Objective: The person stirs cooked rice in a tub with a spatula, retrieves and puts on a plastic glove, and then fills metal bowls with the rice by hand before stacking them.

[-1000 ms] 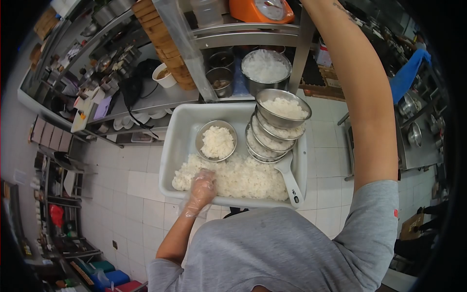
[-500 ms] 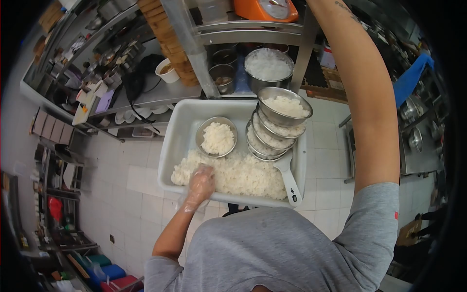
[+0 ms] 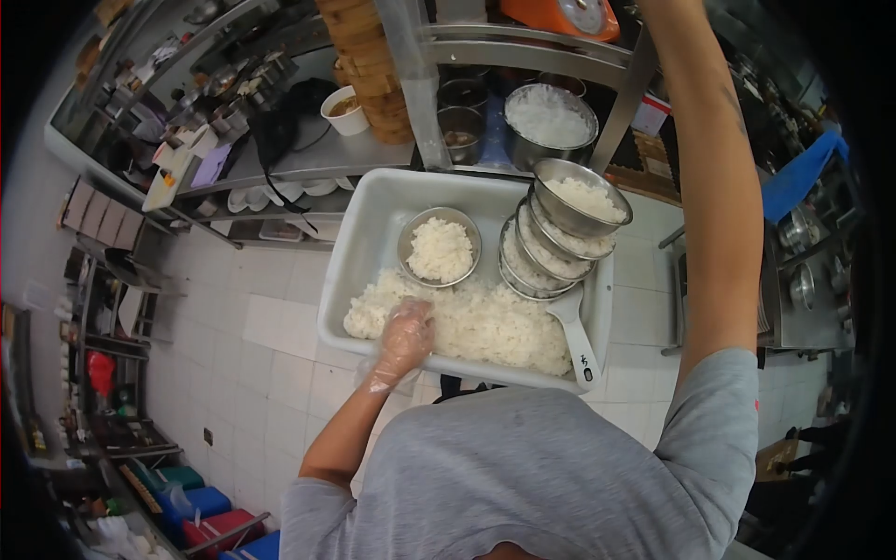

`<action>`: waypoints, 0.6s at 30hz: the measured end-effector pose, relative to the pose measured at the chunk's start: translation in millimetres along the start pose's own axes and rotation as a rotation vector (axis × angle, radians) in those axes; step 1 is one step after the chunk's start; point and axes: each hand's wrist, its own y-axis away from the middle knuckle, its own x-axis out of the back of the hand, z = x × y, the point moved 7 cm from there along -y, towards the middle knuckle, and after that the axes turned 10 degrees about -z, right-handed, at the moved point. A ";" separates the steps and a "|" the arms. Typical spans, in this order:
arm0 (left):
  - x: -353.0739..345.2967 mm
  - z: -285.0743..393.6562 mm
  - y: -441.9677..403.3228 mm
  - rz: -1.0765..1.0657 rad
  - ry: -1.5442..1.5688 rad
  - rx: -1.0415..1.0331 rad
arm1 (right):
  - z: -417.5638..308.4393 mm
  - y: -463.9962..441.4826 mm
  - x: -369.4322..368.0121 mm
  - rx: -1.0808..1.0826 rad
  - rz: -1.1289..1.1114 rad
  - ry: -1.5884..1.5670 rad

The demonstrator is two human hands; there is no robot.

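Observation:
My left hand (image 3: 407, 334), in a clear plastic glove, rests at the near left of the loose rice (image 3: 495, 327) in a white tub (image 3: 333, 299). Its fingers are bent against the rice; whether they hold any is hidden. Just beyond it sits a metal bowl of rice (image 3: 440, 246). On the right of the tub stands a leaning stack of rice-filled metal bowls (image 3: 581, 198), with a white rice paddle (image 3: 575, 338) beside it. My right arm reaches up past the top edge of the view, so my right hand is out of sight.
A metal shelf behind the tub holds an orange scale (image 3: 569, 17) and a large pot with white contents (image 3: 551, 117). Bamboo steamers (image 3: 369, 70) and a white tub of food (image 3: 344, 111) stand at the back left. A blue cloth (image 3: 803, 177) hangs at the right.
The view has shifted, so the tub and shelf appear farther right and higher. My left hand stays at the rice, and my right arm remains stretched upward.

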 end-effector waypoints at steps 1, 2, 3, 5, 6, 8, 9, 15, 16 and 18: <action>1.8 -1.6 -0.3 0.002 0.063 0.011 | -5.0 16.6 2.0 -0.026 -0.030 -0.020; 4.3 -2.8 -0.9 0.004 0.127 0.024 | -7.6 33.3 6.7 -0.054 -0.060 -0.041; 5.6 -5.6 -2.7 0.005 0.190 0.037 | 2.3 48.5 19.8 -0.139 -0.124 -0.026; 13.2 -21.2 -12.5 0.061 0.242 0.049 | 22.6 84.0 45.9 -0.307 -0.251 0.003; 17.6 -31.7 -19.5 0.088 0.269 0.058 | 9.9 127.5 13.3 -0.371 -0.249 -0.005; 23.1 -39.6 -45.1 0.102 0.201 -0.020 | 37.2 172.7 12.6 -0.552 -0.306 -0.064; 24.2 -39.1 -60.8 0.104 0.142 -0.070 | 46.9 199.5 4.4 -0.642 -0.245 -0.086; -24.3 -22.5 -134.2 0.194 -0.022 -0.392 | 147.7 326.5 -14.1 -0.982 -0.055 -0.289; -10.9 1.7 -132.5 0.186 -0.012 -0.426 | 162.0 342.1 -14.8 -0.997 -0.046 -0.318; -13.3 9.5 -133.4 0.076 0.052 -0.417 | 185.3 368.2 -14.1 -1.029 -0.024 -0.372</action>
